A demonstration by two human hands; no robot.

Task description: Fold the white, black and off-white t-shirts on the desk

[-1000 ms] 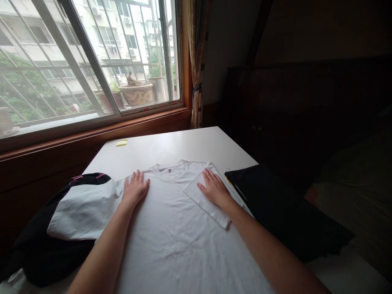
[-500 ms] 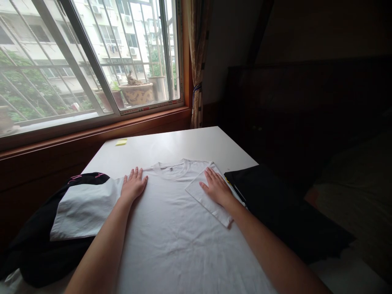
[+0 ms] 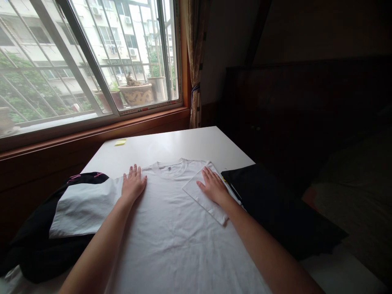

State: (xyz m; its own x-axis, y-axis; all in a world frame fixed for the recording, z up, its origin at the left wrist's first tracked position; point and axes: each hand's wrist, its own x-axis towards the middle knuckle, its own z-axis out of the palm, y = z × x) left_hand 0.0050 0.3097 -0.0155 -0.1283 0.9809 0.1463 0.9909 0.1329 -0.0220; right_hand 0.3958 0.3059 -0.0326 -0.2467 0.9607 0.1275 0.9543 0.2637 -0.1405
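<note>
A white T-shirt (image 3: 171, 216) lies spread on the white table (image 3: 183, 143), its neckline toward the window. My left hand (image 3: 134, 183) rests flat at the shirt's left shoulder seam, fingers stretched out. Beyond that hand the left sleeve (image 3: 82, 208) sticks out sideways over dark clothing. My right hand (image 3: 213, 185) lies open on the other sleeve (image 3: 199, 192), which is folded inward over the shirt's front. Neither hand grips the cloth. The shirt's lower end runs out of view at the bottom.
Black clothing with pink marks (image 3: 39, 224) is heaped at the left edge of the table. Dark folded cloth (image 3: 275, 208) lies on the right. A yellow slip (image 3: 120, 142) sits near the far left corner. Behind are a barred window (image 3: 92, 61) and a tied curtain (image 3: 196, 69).
The view has shifted very slightly. My left hand has edged up a little, its fingers somewhat more spread; my right hand stays on the folded sleeve.
</note>
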